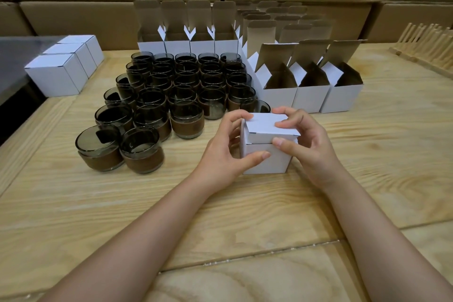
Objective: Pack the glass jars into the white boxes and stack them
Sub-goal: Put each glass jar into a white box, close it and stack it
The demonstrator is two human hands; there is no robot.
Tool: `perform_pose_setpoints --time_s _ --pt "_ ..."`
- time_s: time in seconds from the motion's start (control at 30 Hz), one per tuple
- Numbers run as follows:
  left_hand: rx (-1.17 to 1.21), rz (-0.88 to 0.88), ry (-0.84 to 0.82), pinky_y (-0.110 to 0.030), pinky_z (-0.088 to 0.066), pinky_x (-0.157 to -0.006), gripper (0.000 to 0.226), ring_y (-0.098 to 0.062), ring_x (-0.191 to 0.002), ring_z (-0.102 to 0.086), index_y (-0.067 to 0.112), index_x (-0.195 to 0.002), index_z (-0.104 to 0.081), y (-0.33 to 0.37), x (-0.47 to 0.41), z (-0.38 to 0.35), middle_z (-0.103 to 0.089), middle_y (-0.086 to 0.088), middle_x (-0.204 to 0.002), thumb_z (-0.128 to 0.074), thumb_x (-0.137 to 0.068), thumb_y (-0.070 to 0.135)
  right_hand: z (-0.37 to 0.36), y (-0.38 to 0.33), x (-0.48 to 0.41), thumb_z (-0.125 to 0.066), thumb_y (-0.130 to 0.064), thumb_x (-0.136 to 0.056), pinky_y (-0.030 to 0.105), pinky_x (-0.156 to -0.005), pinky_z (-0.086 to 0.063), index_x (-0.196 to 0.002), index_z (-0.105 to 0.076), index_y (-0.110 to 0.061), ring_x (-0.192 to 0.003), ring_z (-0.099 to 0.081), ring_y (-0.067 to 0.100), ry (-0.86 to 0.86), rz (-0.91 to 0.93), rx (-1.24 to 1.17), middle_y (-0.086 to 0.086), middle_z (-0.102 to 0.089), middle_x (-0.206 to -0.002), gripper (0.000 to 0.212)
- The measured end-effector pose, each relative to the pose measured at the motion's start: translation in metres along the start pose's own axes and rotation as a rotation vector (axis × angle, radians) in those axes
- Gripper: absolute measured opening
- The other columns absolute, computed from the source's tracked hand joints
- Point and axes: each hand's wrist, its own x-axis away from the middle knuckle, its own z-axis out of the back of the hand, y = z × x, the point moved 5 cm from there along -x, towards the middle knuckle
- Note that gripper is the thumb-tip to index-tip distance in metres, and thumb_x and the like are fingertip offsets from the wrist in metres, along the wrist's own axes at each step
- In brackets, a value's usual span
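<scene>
A small white box [266,157] stands on the wooden table in front of me, its lid flap folded down almost flat. My left hand [224,152] grips its left side, thumb on the front face and fingers curled over the top left corner. My right hand [302,142] holds the right side, fingers on the lid and thumb at the front edge. What the box holds is hidden. Several dark glass jars [171,95] with brown bands stand in rows to the left. Three open white boxes [311,95] stand just behind my hands.
Three closed white boxes [58,73] sit in a row at the far left. More open boxes [188,44] line up behind the jars. Large brown cartons [98,19] wall off the back. A wooden rack [429,44] is at the far right.
</scene>
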Motion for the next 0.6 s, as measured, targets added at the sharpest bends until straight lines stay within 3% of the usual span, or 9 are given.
perform_pose_setpoints --time_s 0.17,0.27,0.4,0.47,0.6 --pt "0.023 -0.004 -0.012 -0.035 -0.052 -0.091 0.042 -0.018 -0.112 -0.059 0.044 -0.108 -0.053 0.0018 0.0008 -0.0022 -0.059 0.0 -0.122 -0.073 -0.072 0.039 0.0002 -0.0006 0.0006 -0.067 -0.012 -0.073 0.047 -0.085 -0.052 -0.089 -0.057 -0.016 -0.118 -0.053 0.017 0.003 0.006 0.023 0.0 -0.053 -0.126 0.02" --pt "0.098 0.008 0.033 -0.029 -0.051 -0.086 0.027 -0.017 -0.111 -0.06 0.04 -0.104 -0.059 0.0038 0.001 -0.0026 -0.062 -0.001 -0.119 -0.063 -0.077 0.043 0.0008 0.0002 0.0002 -0.068 -0.012 -0.072 0.048 -0.086 -0.051 -0.088 -0.057 -0.015 -0.12 -0.052 0.02 -0.003 0.005 0.023 0.002 -0.053 -0.126 0.02" --pt "0.102 0.008 0.083 -0.012 -0.045 -0.079 0.023 0.0 -0.1 -0.059 0.034 -0.099 -0.062 0.0058 0.0004 -0.0008 -0.065 0.02 -0.104 -0.053 -0.083 0.047 0.0008 0.003 -0.0004 -0.073 -0.018 -0.067 0.041 -0.084 -0.05 -0.087 -0.057 -0.015 -0.118 -0.052 0.015 -0.004 -0.009 0.003 -0.002 -0.054 -0.124 0.026" --pt "0.092 0.013 0.098 -0.01 -0.044 -0.077 0.016 0.001 -0.1 -0.058 0.031 -0.095 -0.063 0.0039 -0.0005 0.0007 -0.066 0.02 -0.102 -0.055 -0.086 0.042 -0.0001 0.0024 0.0002 -0.072 -0.028 -0.065 0.037 -0.084 -0.048 -0.086 -0.057 -0.016 -0.119 -0.05 0.016 -0.012 0.002 -0.005 -0.002 -0.053 -0.125 0.028" --pt "0.109 0.039 0.083 -0.014 -0.045 -0.08 0.011 -0.004 -0.101 -0.057 0.026 -0.094 -0.062 0.002 -0.0018 -0.0006 -0.062 0.008 -0.105 -0.055 -0.085 0.025 -0.0005 0.0063 -0.0024 -0.057 -0.018 -0.075 0.035 -0.09 -0.04 -0.077 -0.058 -0.013 -0.119 -0.049 0.016 -0.003 -0.045 -0.06 -0.004 -0.054 -0.121 0.005"
